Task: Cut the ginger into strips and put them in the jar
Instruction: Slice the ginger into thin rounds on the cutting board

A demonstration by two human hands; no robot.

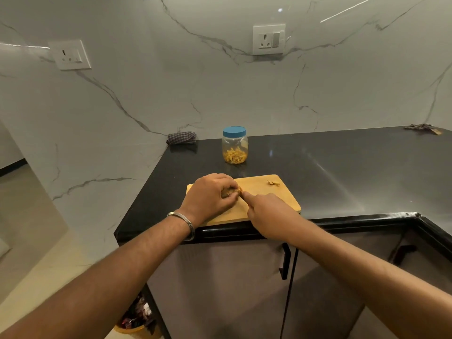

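I can read no words, brands or numbers anywhere around my hands. The jar beyond my left hand has a plain blue lid and clear sides with no label. The two wall sockets far above my hands carry no legible marking, and the cutting board under my hands is bare wood.

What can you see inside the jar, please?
Through the clear wall of the jar, yellow ginger strips fill about the lower third. The blue lid is on, so the top is covered and hidden.
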